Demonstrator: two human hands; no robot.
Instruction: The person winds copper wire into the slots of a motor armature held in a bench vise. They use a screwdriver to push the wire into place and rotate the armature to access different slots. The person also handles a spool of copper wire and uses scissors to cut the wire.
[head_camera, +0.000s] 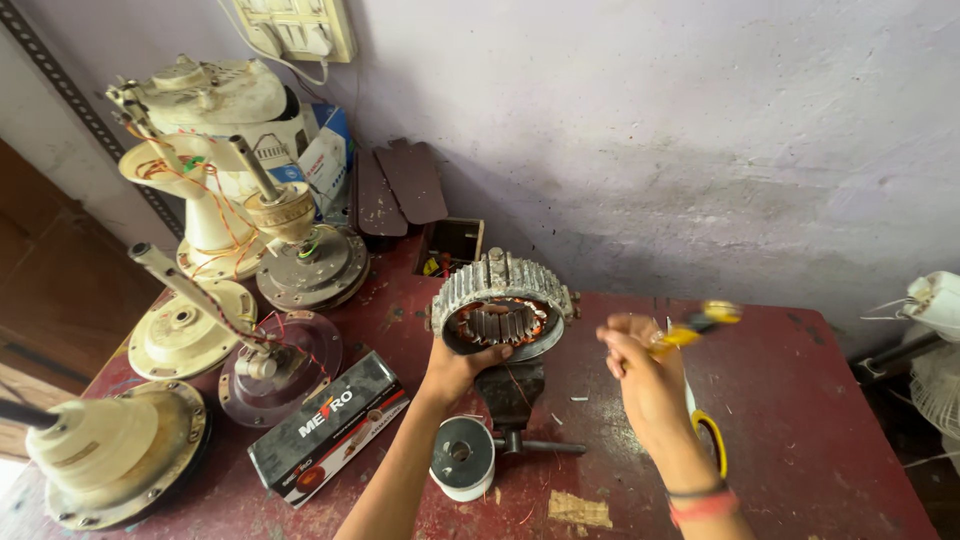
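A round metal fan stator (503, 308) with copper windings sits upright in a small bench vise (512, 398) on the red table (800, 420). My left hand (455, 368) grips the stator's lower left rim. My right hand (645, 375) is raised to the right of the stator and holds a blurred yellow-handled tool (695, 325). A yellow-handled pair of scissors (712, 436) lies on the table just under my right wrist. A white spool (462, 458) stands near my left forearm.
Several dismantled ceiling fan motors and housings (190, 330) crowd the table's left side. A long black box (328, 426) lies beside them. A small dark open box (450, 245) sits at the wall. A white fan part (935, 300) stands at the right edge.
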